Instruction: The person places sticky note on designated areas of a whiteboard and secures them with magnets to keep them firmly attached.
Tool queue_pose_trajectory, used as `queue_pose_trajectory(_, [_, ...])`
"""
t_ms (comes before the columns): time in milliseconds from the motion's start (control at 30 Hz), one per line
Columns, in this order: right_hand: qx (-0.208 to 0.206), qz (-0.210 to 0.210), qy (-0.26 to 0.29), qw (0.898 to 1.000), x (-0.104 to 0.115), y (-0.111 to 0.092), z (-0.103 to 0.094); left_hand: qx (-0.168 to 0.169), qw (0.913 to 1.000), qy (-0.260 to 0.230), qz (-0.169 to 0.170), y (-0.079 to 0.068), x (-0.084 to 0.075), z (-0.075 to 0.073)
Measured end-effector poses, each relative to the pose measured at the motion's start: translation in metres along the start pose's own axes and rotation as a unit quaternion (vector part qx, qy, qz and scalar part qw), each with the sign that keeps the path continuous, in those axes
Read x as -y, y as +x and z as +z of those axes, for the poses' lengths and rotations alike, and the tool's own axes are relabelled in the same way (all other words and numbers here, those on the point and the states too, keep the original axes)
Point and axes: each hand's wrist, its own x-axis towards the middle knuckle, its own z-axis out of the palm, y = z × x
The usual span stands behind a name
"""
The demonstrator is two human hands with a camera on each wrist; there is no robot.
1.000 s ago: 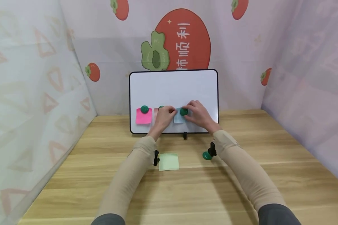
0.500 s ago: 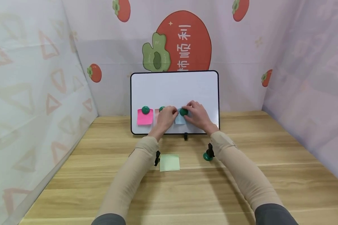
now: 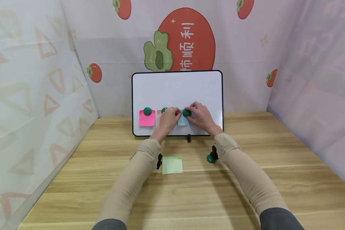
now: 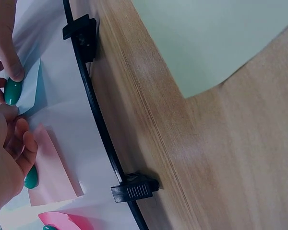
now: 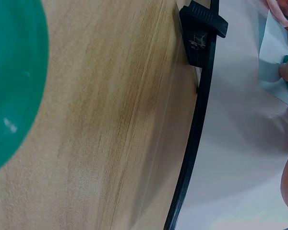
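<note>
A blue sticky note [image 3: 183, 121] lies against the lower part of a whiteboard [image 3: 175, 89]. My left hand [image 3: 168, 119] pinches the note's upper left corner between thumb and fingers. On the note's upper part sits a round green magnet [image 3: 186, 113], gripped by the thumb and fingers of my right hand [image 3: 202, 117]. The left wrist view shows this magnet [image 4: 13, 92] between the right fingers, over the blue paper. Left of it, a salmon-pink note [image 4: 53, 172] with its own green magnet [image 4: 31, 178] is partly hidden by my left hand.
A bright pink note [image 3: 147, 120] hangs under a green magnet [image 3: 147, 111] at the board's left. On the wooden table [image 3: 175, 198] lie a pale green note [image 3: 172, 165] and another green magnet [image 3: 210, 159], partly behind the right wrist camera. Black clips [image 4: 134, 188] support the board's lower edge.
The right hand and its green magnet have shifted slightly left on the blue note. My left hand keeps its pinch on the corner. The head view has tilted a little.
</note>
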Motion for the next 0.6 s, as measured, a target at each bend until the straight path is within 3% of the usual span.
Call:
queue_pose_trajectory(167, [0.004, 0.0, -0.006, 1.0, 0.002, 0.0, -0.002, 0.001, 1.0, 0.006, 0.005, -0.002, 0.001, -0.001])
queue_pose_trajectory(400, [0.031, 0.013, -0.005, 0.999, 0.008, 0.0, -0.008, 0.001, 0.9962, 0.067, 0.057, -0.009, 0.005, -0.006])
queue_pose_trajectory(600, [0.035, 0.012, 0.0, 0.999, 0.01, -0.003, -0.013, 0.024, 0.9919, 0.097, 0.078, -0.01, 0.005, -0.014])
